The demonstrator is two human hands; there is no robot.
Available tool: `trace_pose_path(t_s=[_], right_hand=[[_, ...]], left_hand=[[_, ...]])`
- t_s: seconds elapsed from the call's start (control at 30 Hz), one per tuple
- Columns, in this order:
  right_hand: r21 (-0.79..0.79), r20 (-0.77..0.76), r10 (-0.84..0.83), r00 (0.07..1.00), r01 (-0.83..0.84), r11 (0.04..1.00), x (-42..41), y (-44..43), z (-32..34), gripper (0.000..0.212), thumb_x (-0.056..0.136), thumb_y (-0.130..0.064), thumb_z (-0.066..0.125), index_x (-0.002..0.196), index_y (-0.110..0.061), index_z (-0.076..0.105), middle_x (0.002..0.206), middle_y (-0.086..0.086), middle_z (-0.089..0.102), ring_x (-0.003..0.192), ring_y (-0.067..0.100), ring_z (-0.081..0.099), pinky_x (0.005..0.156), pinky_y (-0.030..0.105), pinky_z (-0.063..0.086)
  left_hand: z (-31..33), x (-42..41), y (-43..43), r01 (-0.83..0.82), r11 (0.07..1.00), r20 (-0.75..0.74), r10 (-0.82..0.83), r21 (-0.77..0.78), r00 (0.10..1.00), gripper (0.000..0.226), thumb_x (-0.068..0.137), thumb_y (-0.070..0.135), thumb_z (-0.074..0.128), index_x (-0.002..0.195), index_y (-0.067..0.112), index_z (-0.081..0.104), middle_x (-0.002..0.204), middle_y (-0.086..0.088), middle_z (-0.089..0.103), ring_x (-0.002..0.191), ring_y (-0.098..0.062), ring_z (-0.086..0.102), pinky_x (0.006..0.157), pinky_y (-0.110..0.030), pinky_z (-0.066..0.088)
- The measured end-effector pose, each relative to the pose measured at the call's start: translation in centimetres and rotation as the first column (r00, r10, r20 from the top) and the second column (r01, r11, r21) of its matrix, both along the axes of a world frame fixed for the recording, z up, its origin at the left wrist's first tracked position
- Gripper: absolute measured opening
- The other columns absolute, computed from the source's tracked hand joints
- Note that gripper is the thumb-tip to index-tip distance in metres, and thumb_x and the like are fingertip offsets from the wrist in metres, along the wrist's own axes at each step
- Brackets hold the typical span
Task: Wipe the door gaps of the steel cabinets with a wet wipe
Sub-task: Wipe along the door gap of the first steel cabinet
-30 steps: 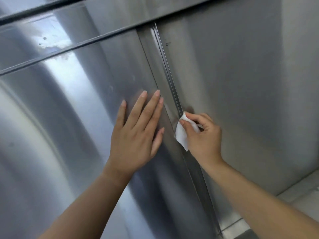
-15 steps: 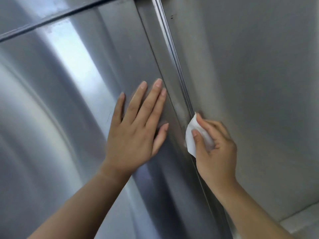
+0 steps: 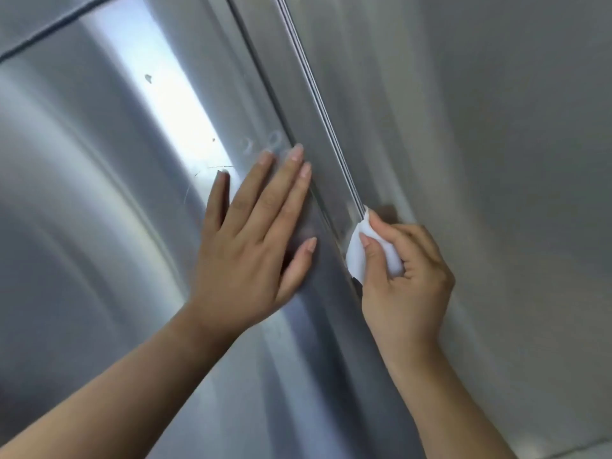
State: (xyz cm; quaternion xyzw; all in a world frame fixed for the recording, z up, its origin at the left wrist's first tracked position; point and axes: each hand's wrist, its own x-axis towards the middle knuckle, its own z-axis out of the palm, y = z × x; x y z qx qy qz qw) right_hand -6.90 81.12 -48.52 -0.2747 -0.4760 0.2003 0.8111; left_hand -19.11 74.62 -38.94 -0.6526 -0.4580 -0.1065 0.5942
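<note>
Here the right hand (image 3: 405, 276) pinches the wet wipe (image 3: 356, 251) against the door gap (image 3: 326, 114).

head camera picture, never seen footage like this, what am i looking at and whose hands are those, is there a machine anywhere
There is no machine here. The one picture comes from a wide-angle camera worn on a person's head, looking forward and down, so the two bare arms that reach in from the bottom are that person's own.

In front of them are shiny steel cabinet doors. A narrow door gap runs slantwise between the left door and the right door.

The left hand lies flat on the left door, fingers straight, holding nothing. A few faint smudges show on the steel just above its fingertips.

The right hand pinches a folded white wet wipe between thumb and fingers and presses its edge against the gap, which fits the job of wiping the gaps clean.
</note>
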Motion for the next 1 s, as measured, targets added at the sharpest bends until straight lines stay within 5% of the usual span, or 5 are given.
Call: trace_pose_path(t_s=[0.17, 0.37, 0.5, 1.0], right_hand=[[-0.050, 0.002, -0.055, 0.998, 0.055, 0.997, -0.2, -0.3, -2.2, 0.029, 0.078, 0.010, 0.065, 0.097, -0.010, 0.073, 0.086, 0.000, 0.066, 0.081, 0.011, 0.062, 0.078, 0.010, 0.044], [0.005, 0.020, -0.086, 0.996, 0.086, 0.996, 0.1, 0.1, 1.2, 0.027, 0.078, 0.006, 0.068, 0.095, -0.013, 0.074, 0.086, 0.000, 0.069, 0.081, 0.008, 0.062, 0.075, 0.006, 0.040], [-0.047, 0.024, -0.100, 0.995, 0.101, 0.994, -0.1, -0.4, -2.3, 0.029, 0.079, 0.007, 0.065, 0.098, -0.013, 0.073, 0.087, 0.000, 0.067, 0.082, 0.010, 0.061, 0.078, 0.006, 0.041], [-0.048, 0.061, -0.106, 0.992, 0.109, 0.993, 0.3, -0.5, -5.8, 0.034, 0.076, 0.007, 0.071, 0.097, -0.021, 0.071, 0.082, -0.008, 0.063, 0.078, 0.005, 0.060, 0.074, 0.007, 0.042]], left_hand=[[-3.6, 0.0, 0.8, -0.051, 0.999, -0.113, 0.053, 0.019, 0.992, 0.062, 0.094, 0.039, 0.047, 0.148, 0.011, 0.035, 0.154, -0.003, 0.032, 0.145, -0.023, 0.024, 0.113, -0.047, 0.020], [-3.6, 0.2, 1.0, -0.032, 0.998, -0.098, 0.036, 0.047, 0.995, 0.063, 0.093, 0.037, 0.048, 0.148, 0.010, 0.035, 0.153, -0.004, 0.034, 0.144, -0.024, 0.027, 0.114, -0.046, 0.020], [-3.5, 0.3, 0.8, -0.028, 0.999, -0.097, 0.031, 0.034, 0.995, 0.061, 0.093, 0.037, 0.048, 0.147, 0.011, 0.038, 0.152, -0.004, 0.035, 0.143, -0.024, 0.027, 0.116, -0.044, 0.016], [-3.6, 0.1, 1.0, -0.010, 0.998, -0.048, 0.014, 0.068, 0.999, 0.062, 0.091, 0.036, 0.050, 0.145, 0.007, 0.041, 0.152, -0.008, 0.035, 0.142, -0.024, 0.031, 0.111, -0.056, 0.021]])
